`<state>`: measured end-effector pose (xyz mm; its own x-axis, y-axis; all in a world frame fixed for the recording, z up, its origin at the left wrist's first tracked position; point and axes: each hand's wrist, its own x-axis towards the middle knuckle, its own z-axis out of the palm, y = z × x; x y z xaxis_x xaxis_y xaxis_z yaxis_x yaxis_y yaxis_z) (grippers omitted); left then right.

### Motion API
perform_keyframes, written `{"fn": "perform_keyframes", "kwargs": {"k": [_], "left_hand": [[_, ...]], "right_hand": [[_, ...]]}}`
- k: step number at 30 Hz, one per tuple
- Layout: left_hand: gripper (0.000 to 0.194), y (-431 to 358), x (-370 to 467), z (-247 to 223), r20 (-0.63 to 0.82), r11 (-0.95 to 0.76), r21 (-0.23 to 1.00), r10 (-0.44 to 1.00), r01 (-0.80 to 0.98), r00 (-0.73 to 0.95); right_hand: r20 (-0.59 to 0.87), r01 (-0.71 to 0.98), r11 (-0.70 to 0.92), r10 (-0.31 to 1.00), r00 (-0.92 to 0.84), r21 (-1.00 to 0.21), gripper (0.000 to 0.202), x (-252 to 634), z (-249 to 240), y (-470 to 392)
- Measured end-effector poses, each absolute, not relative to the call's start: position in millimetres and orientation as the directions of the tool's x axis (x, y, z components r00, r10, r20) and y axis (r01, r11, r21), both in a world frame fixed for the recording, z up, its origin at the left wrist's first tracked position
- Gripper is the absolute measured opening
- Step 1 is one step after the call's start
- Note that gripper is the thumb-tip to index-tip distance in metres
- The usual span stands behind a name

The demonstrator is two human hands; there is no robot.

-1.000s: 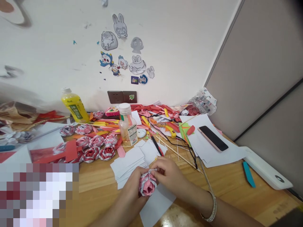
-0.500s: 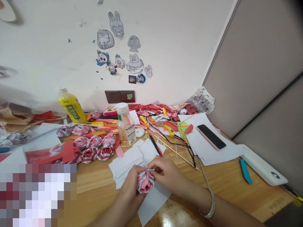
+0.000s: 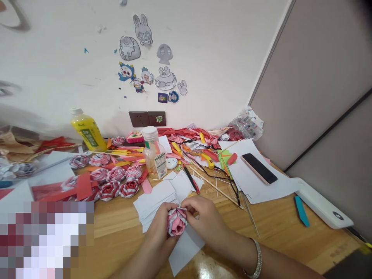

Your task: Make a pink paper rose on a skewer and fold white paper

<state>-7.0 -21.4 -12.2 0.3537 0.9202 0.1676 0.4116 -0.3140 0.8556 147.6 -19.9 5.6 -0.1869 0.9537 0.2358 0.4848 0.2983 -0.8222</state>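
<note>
A pink and white paper rose (image 3: 177, 224) is held between my two hands, its open centre turned toward me. My left hand (image 3: 162, 224) wraps round its left side, thumb below and fingers above. My right hand (image 3: 203, 217), with a sparkly bracelet at the wrist, pinches a petal at the upper right edge. Beneath the rose lies a white paper sheet (image 3: 186, 252). Just behind my hands is a loose stack of white paper slips (image 3: 155, 197), with a black and red pen (image 3: 192, 180) beside it.
Several finished paper roses (image 3: 116, 174) sit at the left. A clear bottle (image 3: 155, 155) and a yellow drink bottle (image 3: 89, 131) stand behind. Paper strips (image 3: 186, 135) line the wall. At the right are a phone (image 3: 258, 168), a teal cutter (image 3: 301, 211) and a white device (image 3: 321, 203).
The rose has shifted slightly left and tilted a little in my hands. My right hand and wrist have moved slightly left and down, still pinching the rose's edge.
</note>
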Motion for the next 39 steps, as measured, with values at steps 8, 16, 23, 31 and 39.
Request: {"fn": "perform_keyframes", "kwargs": {"k": [8,16,23,31,39], "left_hand": [[0.029,-17.9,-11.2,-16.8,0.177,-0.287,0.851,0.945,0.441,0.273],[0.024,-19.6,-11.6,-13.6,0.146,-0.304,0.810,0.933,0.502,0.329],[0.034,-16.9,-14.5,-13.2,0.165,-0.349,0.754,0.920,0.556,0.355],[0.064,-20.6,-12.5,-22.6,0.148,-0.299,0.824,0.934,0.481,0.326],[0.076,-15.8,-15.4,-18.7,0.078,-0.267,0.856,0.913,0.443,0.400]], "right_hand": [[0.334,0.407,0.448,0.886,-0.322,-0.796,0.032,151.6,13.9,-24.5],[0.296,0.447,0.425,0.896,-0.331,-0.787,0.032,151.8,16.7,-25.1],[0.269,0.341,0.382,0.903,-0.335,-0.859,0.031,153.1,14.0,-19.3],[0.168,0.200,0.222,0.952,-0.255,-0.954,0.024,148.5,3.3,-16.7],[0.185,0.176,0.236,0.946,-0.267,-0.956,0.022,154.7,0.7,-9.3]]}}
